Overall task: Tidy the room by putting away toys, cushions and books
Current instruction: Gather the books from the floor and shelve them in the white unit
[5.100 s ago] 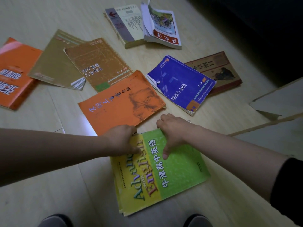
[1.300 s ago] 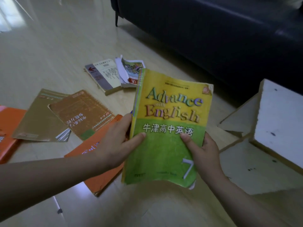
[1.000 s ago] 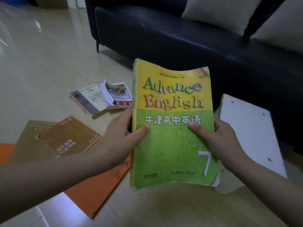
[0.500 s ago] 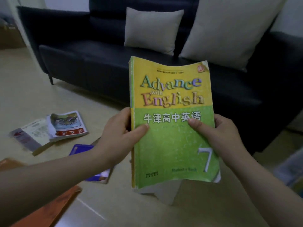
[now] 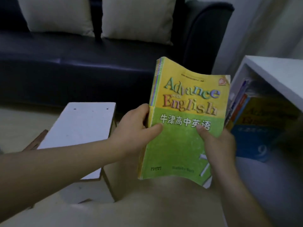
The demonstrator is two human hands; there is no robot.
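Observation:
A yellow and green "Advance with English" book [image 5: 185, 148] is held upright in the air, cover toward me. My left hand [image 5: 134, 130] grips its spine edge, thumb across the cover. My right hand [image 5: 218, 145] holds the right edge, thumb on the cover. Right behind the book a white shelf [image 5: 268, 69] holds several leaning books, the front one a yellow and blue book [image 5: 255, 128]. Two pale cushions, one at left [image 5: 55, 15] and one at right [image 5: 137, 18], lean on a dark sofa [image 5: 82, 63].
A white board with screw holes [image 5: 78, 131] lies on the floor to the left, over other white panels [image 5: 78, 190]. The sofa's armrest [image 5: 208, 35] stands close to the shelf. Pale floor lies below.
Both hands lifted the book off the floor and carried it rightward. The view swung from the scattered floor books, past the sofa, to the white shelf with books.

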